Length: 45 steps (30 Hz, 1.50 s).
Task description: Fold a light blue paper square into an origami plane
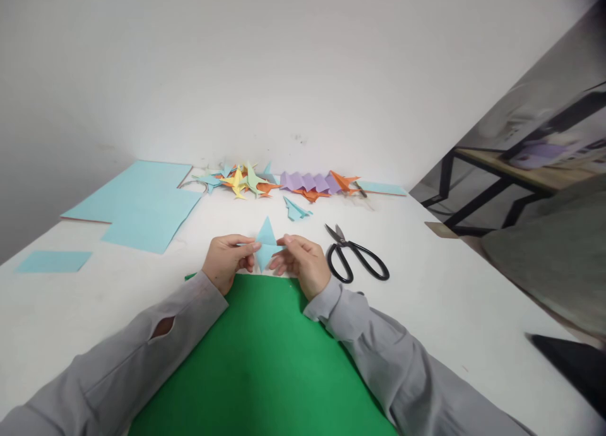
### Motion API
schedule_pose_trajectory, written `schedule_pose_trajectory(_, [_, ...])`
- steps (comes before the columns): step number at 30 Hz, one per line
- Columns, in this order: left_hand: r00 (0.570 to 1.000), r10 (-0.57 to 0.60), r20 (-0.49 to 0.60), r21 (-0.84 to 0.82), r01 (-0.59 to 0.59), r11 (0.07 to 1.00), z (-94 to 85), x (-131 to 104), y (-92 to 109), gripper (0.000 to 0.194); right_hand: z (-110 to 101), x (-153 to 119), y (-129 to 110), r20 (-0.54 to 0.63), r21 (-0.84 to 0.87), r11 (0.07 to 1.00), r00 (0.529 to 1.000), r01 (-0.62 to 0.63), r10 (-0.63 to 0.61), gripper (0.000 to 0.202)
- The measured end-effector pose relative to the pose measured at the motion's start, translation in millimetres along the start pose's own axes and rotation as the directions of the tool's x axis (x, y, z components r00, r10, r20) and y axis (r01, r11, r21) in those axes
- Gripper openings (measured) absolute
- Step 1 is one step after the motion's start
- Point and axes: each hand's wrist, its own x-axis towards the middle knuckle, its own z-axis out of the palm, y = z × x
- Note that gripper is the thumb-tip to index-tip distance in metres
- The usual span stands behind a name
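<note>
A small folded light blue paper (267,237) with pointed ends at top and bottom is held between both hands above the near part of the table. My left hand (227,259) pinches its left side between thumb and fingers. On the right side, my right hand (303,262) grips a narrow part of the paper with thumb and forefinger, its other fingers curled loosely below. Under my forearms lies a green surface (265,354). Black-handled scissors (353,254) rest to the right of my right hand, their blades slightly apart.
Light blue sheets (137,199) and a small blue rectangle (54,261) lie on the left of the white table (449,297). Colourful folded papers (243,180), a pleated purple paper (310,182) and a folded blue piece (296,209) lie towards the wall.
</note>
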Motion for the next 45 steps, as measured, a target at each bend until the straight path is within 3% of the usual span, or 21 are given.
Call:
schedule_pose_trajectory(5, [0.999,-0.031,0.043,0.064,0.028,0.998,-0.1,-3,1,0.025,-1,-3,0,0.057,-0.21,0.977,0.998,0.037,-0.026,0.028])
schedule_pose_trajectory(14, [0.998,0.027,0.055,-0.011,-0.027,1.0,-2.1,0,0,0.022,-2,-2,-1,0.181,-0.281,0.955,0.982,0.096,-0.046,0.037])
schedule_pose_trajectory(19, [0.997,-0.076,0.012,-0.183,0.077,0.98,-1.1,0,5,0.015,-1,-1,2,0.058,-0.224,0.971,0.996,0.085,-0.074,0.037])
schedule_pose_trajectory(23, [0.988,-0.12,0.092,0.042,0.117,0.992,0.5,-3,5,0.023,1,0,4,0.004,-0.184,0.981,0.998,0.061,-0.062,0.038])
schedule_pose_trajectory(26, [0.979,-0.012,0.205,0.195,-0.029,0.98,1.0,-6,1,0.014,5,-2,3,0.126,-0.18,0.976,0.987,0.125,-0.103,0.032])
schedule_pose_trajectory(29, [0.986,0.042,0.161,0.204,-0.075,0.976,0.3,-6,-2,0.033,8,-4,3,0.232,-0.195,0.971,0.969,0.135,-0.088,0.034])
schedule_pose_trajectory(35, [0.999,0.022,0.023,-0.016,-0.022,1.0,-3.1,0,-6,0.028,3,-6,6,0.269,-0.218,0.971,0.962,0.102,-0.041,0.029])
schedule_pose_trajectory(38, [0.998,0.057,-0.011,-0.002,-0.057,0.998,-2.6,-2,-5,0.026,0,-5,5,0.25,-0.095,0.995,0.968,0.039,-0.014,0.033])
schedule_pose_trajectory(41, [0.995,0.095,0.033,0.097,-0.098,0.99,-0.5,-8,-1,0.021,-1,-3,5,0.127,0.007,1.0,0.992,0.017,-0.018,0.043])
schedule_pose_trajectory(45, [0.992,0.078,0.098,0.188,-0.096,0.978,2.7,-14,2,0.018,0,-2,8,0.075,-0.157,0.987,0.997,0.044,-0.032,0.035])
